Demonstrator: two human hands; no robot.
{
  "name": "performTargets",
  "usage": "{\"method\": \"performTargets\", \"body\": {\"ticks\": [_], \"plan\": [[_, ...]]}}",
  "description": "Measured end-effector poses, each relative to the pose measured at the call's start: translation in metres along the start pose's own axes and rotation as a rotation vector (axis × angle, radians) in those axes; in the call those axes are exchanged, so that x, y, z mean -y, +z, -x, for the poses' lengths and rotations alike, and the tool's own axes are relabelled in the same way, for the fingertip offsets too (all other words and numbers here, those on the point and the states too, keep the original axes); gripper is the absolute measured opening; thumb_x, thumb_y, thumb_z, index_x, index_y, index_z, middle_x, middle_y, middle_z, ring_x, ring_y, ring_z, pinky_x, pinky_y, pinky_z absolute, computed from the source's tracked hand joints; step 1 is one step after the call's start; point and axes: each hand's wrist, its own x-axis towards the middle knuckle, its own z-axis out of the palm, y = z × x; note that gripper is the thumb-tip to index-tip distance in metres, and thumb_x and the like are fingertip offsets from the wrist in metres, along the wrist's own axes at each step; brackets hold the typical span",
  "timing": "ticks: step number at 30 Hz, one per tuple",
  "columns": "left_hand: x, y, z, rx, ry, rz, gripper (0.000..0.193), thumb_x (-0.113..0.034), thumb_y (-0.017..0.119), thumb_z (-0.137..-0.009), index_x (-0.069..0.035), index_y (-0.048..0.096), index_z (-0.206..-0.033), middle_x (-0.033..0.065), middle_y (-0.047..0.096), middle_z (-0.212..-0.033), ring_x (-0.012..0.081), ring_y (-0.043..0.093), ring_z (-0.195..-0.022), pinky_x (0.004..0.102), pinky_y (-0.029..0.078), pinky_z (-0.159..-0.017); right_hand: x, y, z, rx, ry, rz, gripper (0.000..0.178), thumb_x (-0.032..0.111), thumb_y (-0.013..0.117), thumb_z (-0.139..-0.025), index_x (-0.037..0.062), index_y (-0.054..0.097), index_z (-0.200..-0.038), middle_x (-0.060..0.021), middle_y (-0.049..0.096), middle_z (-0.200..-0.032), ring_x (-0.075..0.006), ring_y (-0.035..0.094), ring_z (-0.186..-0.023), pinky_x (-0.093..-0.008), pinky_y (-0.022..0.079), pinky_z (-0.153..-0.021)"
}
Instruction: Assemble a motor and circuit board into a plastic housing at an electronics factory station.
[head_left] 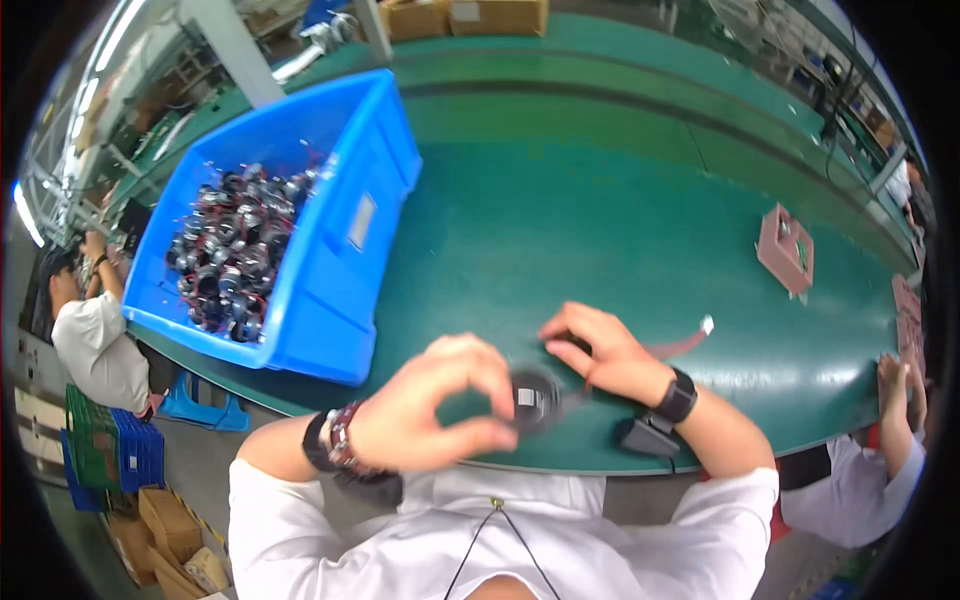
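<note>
Small round black part [533,400] — held over the near edge of the green conveyor belt [560,220], between both hands.
Left hand [430,415] pinches its rim with thumb and fingers, presenting the face upward; right hand [600,355] is closed on the reddish lead wire [680,345], keeping it clear. Blue bin [340,280] of similar parts sits within left reach.

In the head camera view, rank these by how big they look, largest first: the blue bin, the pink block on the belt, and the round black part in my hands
1. blue bin, by far the largest.
2. pink block.
3. round black part, held between the left hand and right hand.
The last two look close in size; the part sits nearer the camera, so that order is unsure.
</note>
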Motion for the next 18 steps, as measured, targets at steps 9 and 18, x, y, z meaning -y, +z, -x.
{"method": "performTargets", "body": {"ticks": [9, 18], "plan": [[0.090, 0.043, -0.020, -0.263, -0.323, 0.463, 0.025, -0.007, 0.063, -0.084, -0.006, 0.047, -0.104, 0.0015, 0.053, -0.098, 0.0080, 0.051, -0.084, 0.0248, 0.042, -0.074, -0.012, 0.013, 0.014, -0.016, 0.159, -0.597, 0.046, 0.012, 0.056, -0.090, 0.0023, 0.035, -0.129, -0.0085, 0.050, -0.106, -0.0140, 0.054, -0.085, -0.0278, 0.046, -0.076], [0.091, 0.051, -0.022, -0.139, -0.291, 0.440, 0.046, -0.004, 0.058, -0.087, -0.005, 0.035, -0.127, 0.0038, 0.053, -0.097, 0.0073, 0.052, -0.075, 0.0218, 0.042, -0.066, -0.005, 0.000, 0.010, 0.006, 0.425, -0.819, 0.044, 0.010, 0.054, -0.091, 0.0028, 0.035, -0.130, -0.0087, 0.050, -0.115, -0.0128, 0.052, -0.095, -0.0287, 0.045, -0.080]]}}
